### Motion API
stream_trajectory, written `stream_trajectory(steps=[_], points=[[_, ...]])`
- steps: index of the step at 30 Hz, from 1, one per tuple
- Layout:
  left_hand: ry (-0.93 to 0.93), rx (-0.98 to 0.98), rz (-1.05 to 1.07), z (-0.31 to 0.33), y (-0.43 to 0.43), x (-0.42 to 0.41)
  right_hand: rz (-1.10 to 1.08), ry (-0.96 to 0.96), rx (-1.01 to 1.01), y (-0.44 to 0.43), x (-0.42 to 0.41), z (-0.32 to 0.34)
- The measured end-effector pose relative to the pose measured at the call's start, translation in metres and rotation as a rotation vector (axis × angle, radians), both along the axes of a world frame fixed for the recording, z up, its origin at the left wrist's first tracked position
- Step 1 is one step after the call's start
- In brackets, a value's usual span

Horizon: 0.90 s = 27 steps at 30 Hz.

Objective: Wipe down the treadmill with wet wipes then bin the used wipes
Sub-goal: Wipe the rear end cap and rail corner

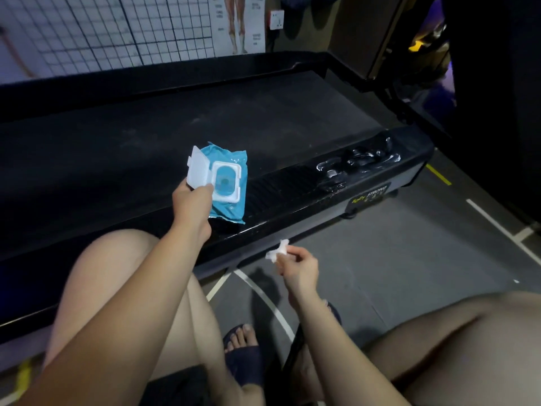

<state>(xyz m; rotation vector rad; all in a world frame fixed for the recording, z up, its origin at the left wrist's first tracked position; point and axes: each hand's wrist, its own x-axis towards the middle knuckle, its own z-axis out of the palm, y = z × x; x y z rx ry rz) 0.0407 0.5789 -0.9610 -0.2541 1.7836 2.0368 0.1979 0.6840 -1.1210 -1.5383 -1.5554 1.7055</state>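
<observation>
A blue pack of wet wipes [231, 165] lies on the near side rail of the black treadmill [292, 183], its white flip lid standing open. My left hand [191, 205] rests on the pack's left edge, thumb on the white lid frame. My right hand [298, 266] hovers lower right, over the floor beside the treadmill, pinching a small crumpled white wet wipe [278, 252] between fingers and thumb. The dark running belt [205, 121] stretches behind the pack.
A clear crumpled plastic wrapper [358, 164] lies on the rail's right end. Grey floor with white and yellow lines [380, 259] lies to the right. My knees and sandalled feet [243, 356] fill the foreground. A wire grid and poster back the treadmill.
</observation>
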Motion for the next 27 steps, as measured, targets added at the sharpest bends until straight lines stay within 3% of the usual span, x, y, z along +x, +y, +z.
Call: stream_trajectory(steps=[9,15,18,23,27], points=[[0.1,-0.047,0.153,0.032,-0.052,0.008,0.172,0.129,0.25,-0.017,-0.012,0.046],[0.098,-0.088,0.244,0.038,-0.116,0.014,0.206,0.075,0.515,-0.027,-0.048,0.042],[0.088,-0.111,0.305,0.036,-0.151,0.02,0.401,0.101,0.621,-0.053,-0.049,0.029],[0.057,-0.122,0.421,0.034,-0.201,0.032,0.722,0.205,0.363,-0.12,-0.054,0.008],[0.055,-0.13,0.496,0.033,-0.229,0.043,0.477,0.23,0.35,-0.139,-0.049,0.004]])
